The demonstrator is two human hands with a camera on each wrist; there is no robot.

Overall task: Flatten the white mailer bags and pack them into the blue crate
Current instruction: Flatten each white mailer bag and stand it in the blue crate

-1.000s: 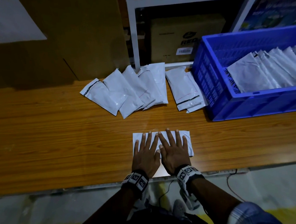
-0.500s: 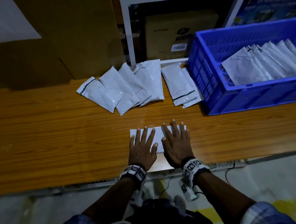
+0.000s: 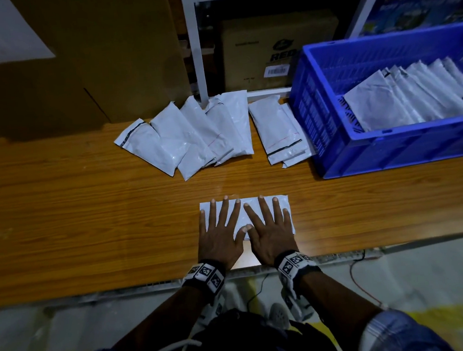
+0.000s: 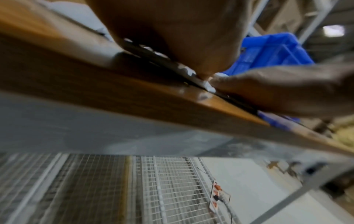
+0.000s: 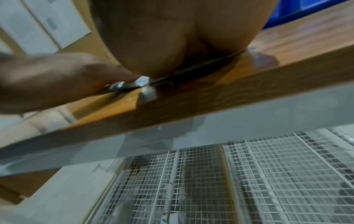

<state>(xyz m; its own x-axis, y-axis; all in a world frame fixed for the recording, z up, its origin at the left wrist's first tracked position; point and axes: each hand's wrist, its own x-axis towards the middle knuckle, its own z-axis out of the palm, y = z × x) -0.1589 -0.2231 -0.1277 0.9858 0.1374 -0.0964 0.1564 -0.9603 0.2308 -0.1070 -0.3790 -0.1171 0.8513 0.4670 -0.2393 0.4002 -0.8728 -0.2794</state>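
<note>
Both hands, left hand and right hand, palms down with fingers spread on one mailer bag near the blue crate, likely squeezing air out before packing.

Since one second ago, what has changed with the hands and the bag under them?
Little changed. Both the left hand and right hand press flat on the mailer bag, fingers spread slightly wider. Nothing was gripped or released. The loose bags and blue crate stayed put.
</note>
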